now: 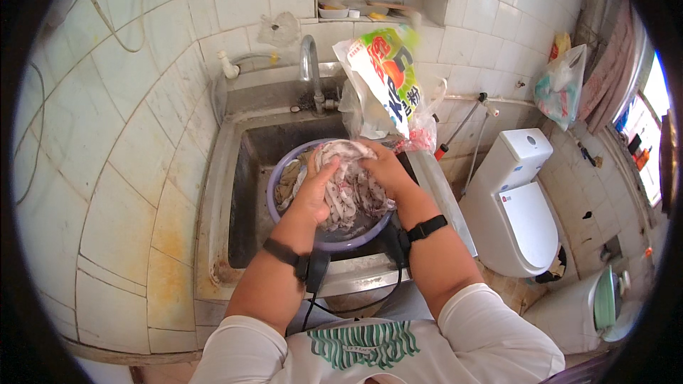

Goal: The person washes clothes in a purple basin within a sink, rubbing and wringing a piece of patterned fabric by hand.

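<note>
A wet, light-coloured patterned cloth (341, 197) is bunched up between my two hands, its lower folds hanging into a purple plastic basin (368, 239). My left hand (316, 186) grips its left side, thumb on top. On the right side, my right hand (385, 170) has its fingers closed around the folds. Dark water (341, 236) shows at the basin's front. Khaki cloth (288, 181) lies inside along the left wall. The basin sits in a stainless steel sink (256, 248), below a curved metal faucet (309, 64).
A bag of washing powder (384, 80) and a clear plastic bag (427, 117) stand at the sink's back right corner. To the right are a white toilet (528, 224) and a pale bin (565, 309). Tiled wall (128, 170) closes the left side. Black cables (368, 309) hang between my forearms.
</note>
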`<action>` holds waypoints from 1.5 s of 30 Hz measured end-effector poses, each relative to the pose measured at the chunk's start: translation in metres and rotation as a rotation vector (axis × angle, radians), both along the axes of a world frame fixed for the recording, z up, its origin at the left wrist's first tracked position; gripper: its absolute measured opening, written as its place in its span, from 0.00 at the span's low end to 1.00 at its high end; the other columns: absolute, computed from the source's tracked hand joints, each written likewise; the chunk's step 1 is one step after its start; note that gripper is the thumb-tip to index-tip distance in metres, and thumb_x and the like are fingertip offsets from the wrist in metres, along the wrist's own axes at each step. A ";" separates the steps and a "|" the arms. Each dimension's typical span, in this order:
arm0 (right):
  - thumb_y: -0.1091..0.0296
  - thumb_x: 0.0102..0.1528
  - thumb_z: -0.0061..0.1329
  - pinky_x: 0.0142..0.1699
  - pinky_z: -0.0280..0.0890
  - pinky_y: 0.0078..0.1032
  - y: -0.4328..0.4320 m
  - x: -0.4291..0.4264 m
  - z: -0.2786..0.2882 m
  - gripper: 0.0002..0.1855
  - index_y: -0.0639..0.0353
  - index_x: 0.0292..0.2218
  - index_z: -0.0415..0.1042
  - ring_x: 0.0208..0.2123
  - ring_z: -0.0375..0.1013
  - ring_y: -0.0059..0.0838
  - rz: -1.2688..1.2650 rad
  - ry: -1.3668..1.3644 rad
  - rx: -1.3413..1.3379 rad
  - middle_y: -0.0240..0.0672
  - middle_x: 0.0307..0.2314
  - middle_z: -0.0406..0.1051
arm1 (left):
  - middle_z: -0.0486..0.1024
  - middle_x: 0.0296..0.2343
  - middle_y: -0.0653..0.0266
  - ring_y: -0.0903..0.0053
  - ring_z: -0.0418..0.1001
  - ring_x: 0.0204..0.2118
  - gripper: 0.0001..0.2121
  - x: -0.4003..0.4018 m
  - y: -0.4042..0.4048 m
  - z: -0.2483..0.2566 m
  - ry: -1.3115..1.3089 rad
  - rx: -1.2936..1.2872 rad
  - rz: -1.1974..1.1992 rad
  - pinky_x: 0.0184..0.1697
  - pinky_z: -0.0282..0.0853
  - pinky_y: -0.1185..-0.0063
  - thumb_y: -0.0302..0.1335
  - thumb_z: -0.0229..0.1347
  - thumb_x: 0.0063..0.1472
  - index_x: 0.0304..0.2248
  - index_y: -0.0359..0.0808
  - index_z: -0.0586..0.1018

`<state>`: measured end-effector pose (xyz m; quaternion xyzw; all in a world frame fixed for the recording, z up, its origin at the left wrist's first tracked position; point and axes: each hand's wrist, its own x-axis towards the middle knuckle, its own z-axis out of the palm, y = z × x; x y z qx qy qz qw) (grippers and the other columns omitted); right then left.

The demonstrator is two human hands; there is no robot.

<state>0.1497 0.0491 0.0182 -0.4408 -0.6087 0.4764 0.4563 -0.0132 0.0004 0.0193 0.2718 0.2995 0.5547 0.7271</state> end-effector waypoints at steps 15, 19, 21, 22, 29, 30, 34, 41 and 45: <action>0.58 0.54 0.45 0.34 0.62 0.38 -0.016 -0.035 -0.003 0.16 0.65 0.32 0.68 0.31 0.66 0.57 -0.226 -0.501 0.237 0.57 0.25 0.67 | 0.73 0.38 0.61 0.73 0.70 0.39 0.23 0.022 -0.002 -0.009 0.032 -0.144 0.061 0.43 0.65 0.74 0.45 0.43 0.61 0.45 0.34 0.70; 0.52 0.55 0.40 0.35 0.62 0.42 -0.014 -0.026 -0.012 0.20 0.63 0.30 0.68 0.32 0.67 0.55 -0.117 -0.581 0.336 0.54 0.25 0.69 | 0.73 0.37 0.58 0.69 0.71 0.38 0.23 0.019 0.013 -0.035 0.202 -0.194 0.032 0.43 0.66 0.69 0.45 0.45 0.60 0.43 0.33 0.70; 0.54 0.55 0.41 0.35 0.61 0.40 -0.012 -0.032 -0.018 0.18 0.64 0.29 0.67 0.31 0.67 0.54 -0.099 -0.500 0.348 0.54 0.25 0.68 | 0.73 0.38 0.58 0.68 0.71 0.38 0.23 0.013 0.017 -0.042 0.210 -0.247 0.052 0.43 0.66 0.68 0.46 0.45 0.60 0.44 0.34 0.70; 0.56 0.54 0.41 0.34 0.61 0.40 -0.016 -0.035 -0.016 0.17 0.64 0.28 0.67 0.30 0.67 0.54 0.016 -0.422 0.372 0.54 0.24 0.68 | 0.73 0.37 0.58 0.68 0.71 0.38 0.22 0.011 0.016 -0.041 0.122 -0.253 0.055 0.43 0.66 0.67 0.46 0.45 0.59 0.43 0.35 0.70; 0.62 0.52 0.43 0.32 0.62 0.38 -0.008 -0.026 -0.023 0.14 0.67 0.30 0.69 0.28 0.68 0.53 0.082 -0.383 0.623 0.54 0.23 0.68 | 0.72 0.34 0.63 0.72 0.71 0.36 0.13 0.029 0.017 -0.052 0.037 -0.124 0.120 0.39 0.68 0.71 0.37 0.42 0.62 0.38 0.38 0.71; 0.62 0.52 0.43 0.33 0.62 0.38 -0.007 -0.025 -0.021 0.14 0.67 0.29 0.69 0.29 0.68 0.53 -0.013 -0.391 0.405 0.55 0.24 0.68 | 0.72 0.33 0.64 0.72 0.71 0.35 0.12 0.030 0.015 -0.050 0.106 -0.101 0.119 0.38 0.68 0.71 0.36 0.41 0.63 0.38 0.38 0.71; 0.62 0.52 0.42 0.34 0.62 0.39 -0.016 -0.037 -0.018 0.14 0.67 0.29 0.69 0.30 0.67 0.54 -0.047 -0.386 0.290 0.56 0.25 0.67 | 0.72 0.34 0.64 0.73 0.71 0.35 0.14 0.017 0.011 -0.043 0.145 -0.154 0.117 0.39 0.67 0.72 0.39 0.42 0.62 0.39 0.39 0.71; 0.63 0.53 0.42 0.34 0.63 0.39 -0.002 -0.028 -0.032 0.13 0.65 0.29 0.70 0.28 0.68 0.55 0.035 -0.421 0.600 0.57 0.24 0.68 | 0.74 0.34 0.63 0.73 0.73 0.35 0.17 0.028 -0.004 -0.015 -0.007 -0.229 0.064 0.37 0.69 0.72 0.41 0.43 0.61 0.41 0.38 0.73; 0.61 0.53 0.42 0.35 0.62 0.40 -0.007 -0.026 -0.026 0.14 0.65 0.28 0.69 0.29 0.67 0.56 -0.138 -0.403 0.320 0.56 0.25 0.68 | 0.74 0.33 0.64 0.73 0.72 0.32 0.16 0.029 -0.003 -0.016 0.100 -0.199 0.002 0.37 0.69 0.71 0.40 0.42 0.62 0.38 0.38 0.74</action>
